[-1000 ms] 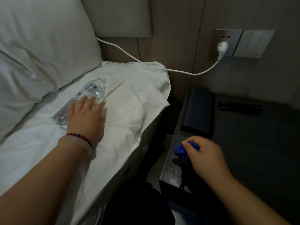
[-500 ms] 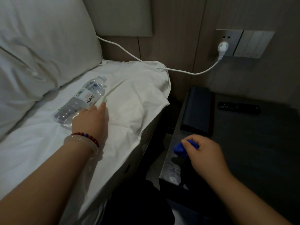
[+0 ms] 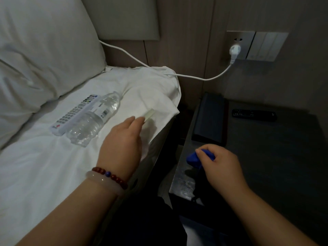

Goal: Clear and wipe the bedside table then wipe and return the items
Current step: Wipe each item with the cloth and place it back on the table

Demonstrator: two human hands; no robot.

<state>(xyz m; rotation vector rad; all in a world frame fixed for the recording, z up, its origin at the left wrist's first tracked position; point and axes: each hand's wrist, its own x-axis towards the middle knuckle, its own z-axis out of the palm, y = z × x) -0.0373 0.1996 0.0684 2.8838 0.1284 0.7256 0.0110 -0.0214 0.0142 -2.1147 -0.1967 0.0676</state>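
Note:
My left hand [image 3: 124, 139] hovers over the bed's right edge, fingers pinched on a small pale green stick-like object [image 3: 150, 115]. Left of it a clear water bottle [image 3: 94, 121] lies on the white sheet, with a white remote [image 3: 71, 116] alongside. My right hand [image 3: 221, 166] rests on the near left corner of the dark bedside table [image 3: 284, 157], closed on a bunched blue cloth [image 3: 192, 158]. A black remote [image 3: 253, 115] and a dark flat folder [image 3: 211, 119] lie at the back of the table.
A white pillow [image 3: 44, 50] fills the upper left. A white cable [image 3: 195, 77] runs from the bed to a wall plug [image 3: 234, 50] above the table. A dark gap separates bed and table.
My left hand left the bottle and drew back to the right with the small pale object. A white remote now shows beside the bottle. My right hand has barely moved.

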